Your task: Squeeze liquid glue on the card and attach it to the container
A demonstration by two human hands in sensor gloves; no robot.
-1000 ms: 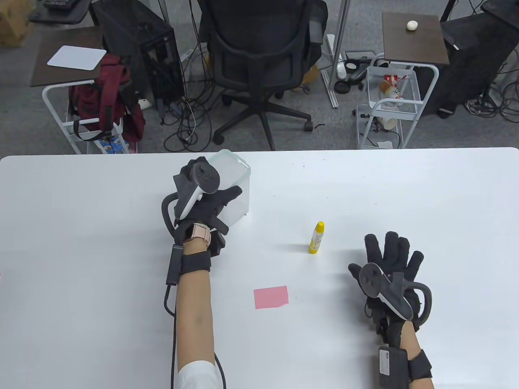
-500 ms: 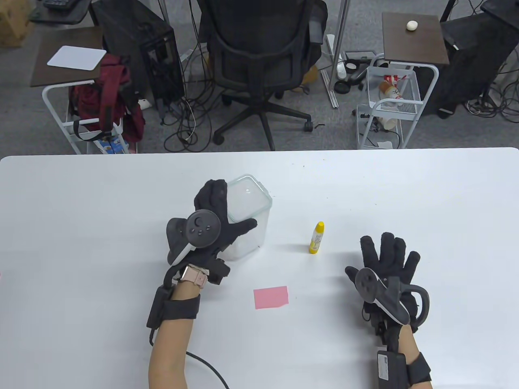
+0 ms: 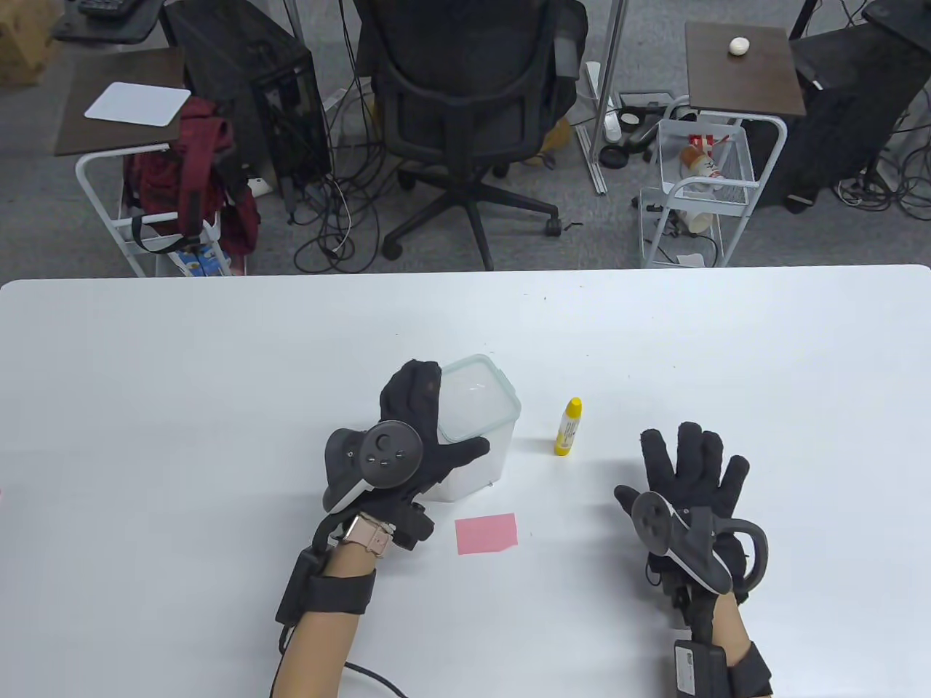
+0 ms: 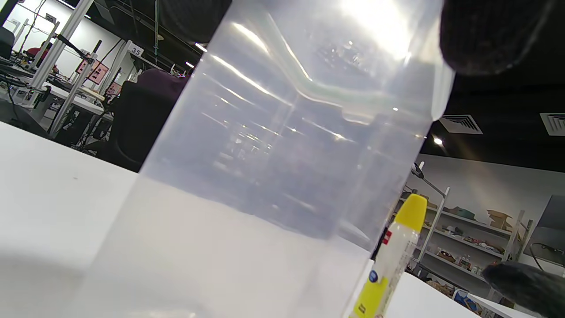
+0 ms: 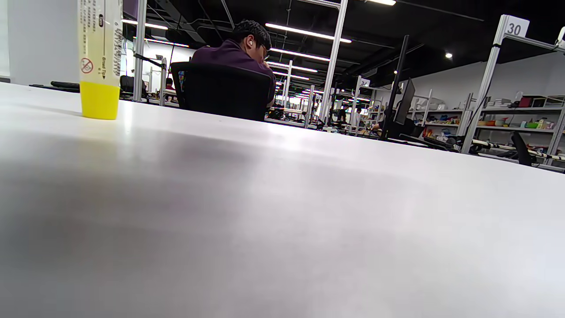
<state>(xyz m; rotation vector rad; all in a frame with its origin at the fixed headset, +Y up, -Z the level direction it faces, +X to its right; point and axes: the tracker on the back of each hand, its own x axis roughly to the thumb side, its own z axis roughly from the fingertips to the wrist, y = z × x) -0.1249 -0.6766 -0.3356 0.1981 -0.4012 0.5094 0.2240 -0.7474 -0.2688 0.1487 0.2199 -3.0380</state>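
Note:
A clear plastic container (image 3: 476, 425) stands on the white table (image 3: 218, 378). My left hand (image 3: 429, 425) grips it from its left side, fingers over the far rim and thumb on the near wall. It fills the left wrist view (image 4: 273, 176). A yellow glue bottle (image 3: 568, 427) stands upright just right of the container; it also shows in the left wrist view (image 4: 390, 265) and the right wrist view (image 5: 99, 57). A pink card (image 3: 486, 533) lies flat in front of the container. My right hand (image 3: 687, 469) lies open and flat on the table, right of the glue, holding nothing.
Beyond the table's far edge stand an office chair (image 3: 465, 94), a red backpack (image 3: 190, 171) on a white cart and a wire basket trolley (image 3: 702, 171).
My left hand has pulled the container from the far left toward me and to the right, beside the glue bottle. My right hand has drifted slightly nearer, staying open.

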